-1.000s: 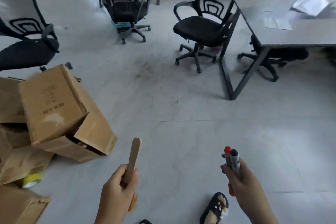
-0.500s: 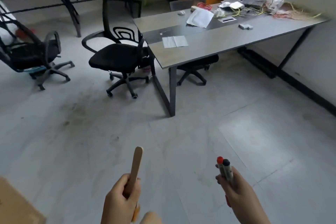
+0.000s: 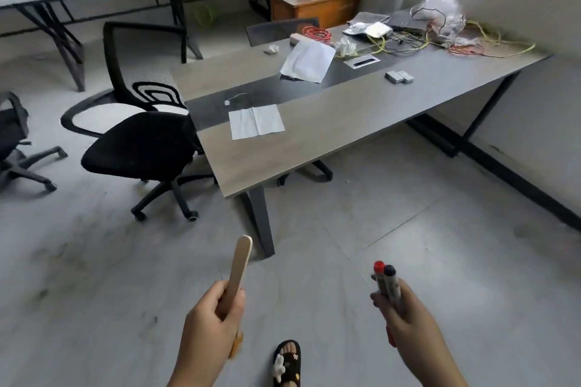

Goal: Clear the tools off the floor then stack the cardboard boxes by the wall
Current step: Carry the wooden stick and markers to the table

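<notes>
Nearer now, table [image 3: 314, 135] corner ahead; left hand [image 3: 213, 320] grips stick [image 3: 239, 264], right hand [image 3: 405, 311] markers [image 3: 387, 281].

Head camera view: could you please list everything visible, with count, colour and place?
wooden stick: 1, tan, upright in left hand
markers: 2, red-capped and black-capped, in right hand
desk: 1, grey-brown, centre
paper sheets: 2, white, on desk
cables: tangle, yellow, red, black, desk's far end
office chair: 1, black, left of desk
cabinet: 1, brown, behind desk
slipper: 1, black, bottom edge
left hand: grips stick
right hand: grips markers
</notes>
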`<control>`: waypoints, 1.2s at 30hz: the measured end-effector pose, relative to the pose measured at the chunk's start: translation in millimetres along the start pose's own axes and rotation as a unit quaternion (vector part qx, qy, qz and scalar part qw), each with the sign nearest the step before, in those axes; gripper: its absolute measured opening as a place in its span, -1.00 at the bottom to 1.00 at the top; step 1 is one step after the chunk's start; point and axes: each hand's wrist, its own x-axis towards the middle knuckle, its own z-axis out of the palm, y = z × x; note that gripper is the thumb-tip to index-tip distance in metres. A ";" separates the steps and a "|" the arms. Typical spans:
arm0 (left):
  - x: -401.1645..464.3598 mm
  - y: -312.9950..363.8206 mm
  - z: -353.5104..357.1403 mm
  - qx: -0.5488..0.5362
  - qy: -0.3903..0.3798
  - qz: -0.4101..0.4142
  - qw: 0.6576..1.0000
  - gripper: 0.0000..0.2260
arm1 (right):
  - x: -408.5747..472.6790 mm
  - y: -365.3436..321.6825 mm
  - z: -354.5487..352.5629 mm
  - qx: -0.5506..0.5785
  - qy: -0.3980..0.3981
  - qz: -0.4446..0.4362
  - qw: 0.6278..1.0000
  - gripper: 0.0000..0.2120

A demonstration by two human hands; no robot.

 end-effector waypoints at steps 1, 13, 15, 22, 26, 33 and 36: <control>19.4 12.2 7.4 0.003 -0.010 0.006 1.000 -0.88 | 20.1 -9.3 -5.0 0.004 0.004 -0.005 1.000 -0.82; 203.8 123.0 155.2 0.001 -0.002 -0.036 0.999 -0.89 | 265.9 -44.3 -108.4 -0.029 -0.033 0.017 0.999 -0.89; 230.3 144.8 188.3 -0.003 0.006 -0.035 0.999 -0.89 | 314.0 -52.9 -137.9 -0.058 -0.047 0.009 0.997 -0.93; 331.1 207.5 271.5 -0.016 0.015 -0.019 1.000 -0.84 | 478.4 -102.3 -195.7 -0.117 -0.104 0.001 0.988 -0.90; 408.3 224.5 292.3 0.014 0.035 -0.022 0.999 -0.83 | 575.4 -129.7 -193.4 -0.194 -0.148 0.000 0.970 -0.96; 561.7 250.7 334.9 0.095 0.060 0.027 0.993 -0.84 | 739.4 -164.8 -157.7 -0.353 -0.148 -0.070 0.921 -0.72; 612.6 262.8 355.4 0.135 0.028 0.010 0.990 -0.83 | 791.1 -173.8 -136.8 -0.394 -0.127 -0.077 0.907 -0.59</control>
